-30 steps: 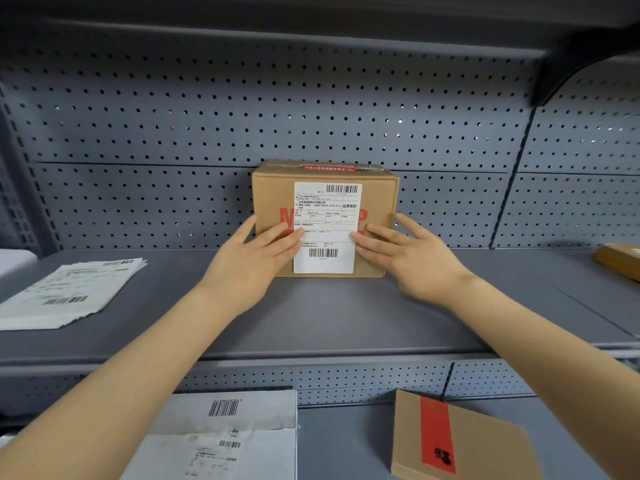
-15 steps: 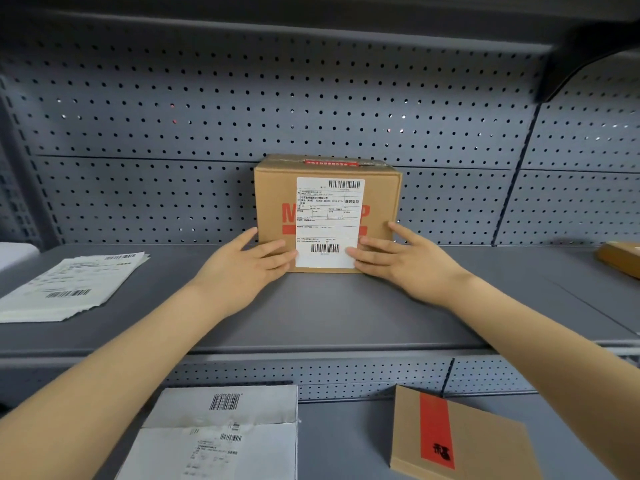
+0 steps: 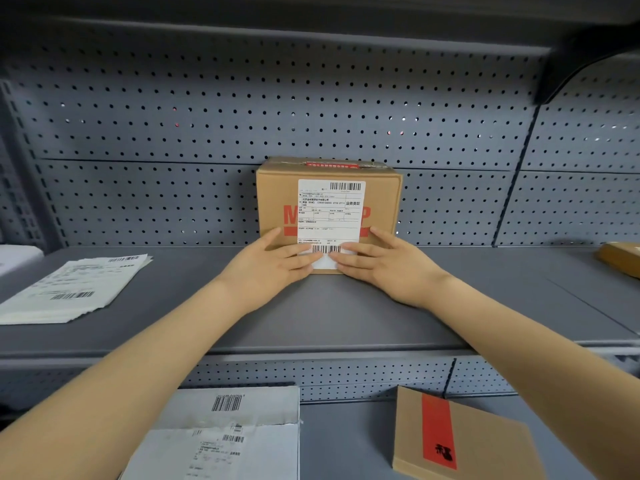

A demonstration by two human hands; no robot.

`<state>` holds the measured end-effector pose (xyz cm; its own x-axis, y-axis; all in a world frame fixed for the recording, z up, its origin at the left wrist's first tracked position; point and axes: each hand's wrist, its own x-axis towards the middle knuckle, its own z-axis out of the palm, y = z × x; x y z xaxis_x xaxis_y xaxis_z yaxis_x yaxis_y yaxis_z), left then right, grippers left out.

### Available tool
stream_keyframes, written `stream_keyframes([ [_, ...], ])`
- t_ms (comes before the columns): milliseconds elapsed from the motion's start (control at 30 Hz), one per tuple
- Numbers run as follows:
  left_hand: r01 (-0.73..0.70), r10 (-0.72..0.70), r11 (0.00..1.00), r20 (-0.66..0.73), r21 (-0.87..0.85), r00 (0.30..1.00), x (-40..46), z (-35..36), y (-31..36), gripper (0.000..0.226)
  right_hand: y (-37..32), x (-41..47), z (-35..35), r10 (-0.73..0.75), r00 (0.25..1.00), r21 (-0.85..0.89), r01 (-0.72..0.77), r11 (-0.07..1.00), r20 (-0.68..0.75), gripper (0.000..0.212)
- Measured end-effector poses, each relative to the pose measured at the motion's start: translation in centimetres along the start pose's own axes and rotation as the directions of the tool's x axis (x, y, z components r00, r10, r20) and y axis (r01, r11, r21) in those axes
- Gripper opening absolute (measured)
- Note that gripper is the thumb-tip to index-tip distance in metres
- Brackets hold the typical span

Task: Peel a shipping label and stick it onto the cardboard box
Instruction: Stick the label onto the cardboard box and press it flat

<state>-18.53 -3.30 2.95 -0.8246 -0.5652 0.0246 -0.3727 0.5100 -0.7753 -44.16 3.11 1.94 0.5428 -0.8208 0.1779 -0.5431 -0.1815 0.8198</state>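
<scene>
A brown cardboard box [image 3: 277, 192] with red print stands upright on the grey shelf [image 3: 346, 317], against the pegboard back. A white shipping label [image 3: 330, 213] with barcodes lies flat on its front face. My left hand [image 3: 273, 265] and my right hand [image 3: 388, 263] rest flat against the bottom of the label, fingers spread, fingertips nearly meeting over the lower barcode. Both hands press on the label and grasp nothing. The label's bottom corners are hidden by my fingers.
A stack of white label sheets [image 3: 69, 289] lies on the shelf at the left. A brown parcel [image 3: 620, 258] sits at the far right edge. On the lower shelf lie a white mailer [image 3: 221, 441] and a flat cardboard envelope [image 3: 460, 441] with a red stripe.
Both hands have slid down the label from its middle to its bottom edge and moved closer together. The box and label have stayed put.
</scene>
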Motion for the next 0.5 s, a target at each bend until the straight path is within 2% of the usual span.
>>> stream_keyframes([
  [133, 0.017, -0.016, 0.998, 0.024, -0.054, 1.0, -0.8, 0.5, -0.4, 0.062, 0.3, -1.0, 0.0, 0.028, 0.998, -0.013, -0.028, 1.0, 0.053, 0.057],
  [300, 0.039, -0.037, 0.998, 0.026, -0.045, 0.999, -0.9, 0.5, 0.0, 0.062, 0.1, -1.3, -0.6, 0.04, 0.999, 0.03, -0.041, 0.999, 0.023, 0.057],
  [500, 0.053, -0.054, 0.998, 0.028, 0.027, 0.998, -1.0, 0.5, 0.3, 0.065, 0.2, -2.6, -1.2, 0.09, 0.982, 0.108, -0.108, 0.988, 0.166, 0.058],
])
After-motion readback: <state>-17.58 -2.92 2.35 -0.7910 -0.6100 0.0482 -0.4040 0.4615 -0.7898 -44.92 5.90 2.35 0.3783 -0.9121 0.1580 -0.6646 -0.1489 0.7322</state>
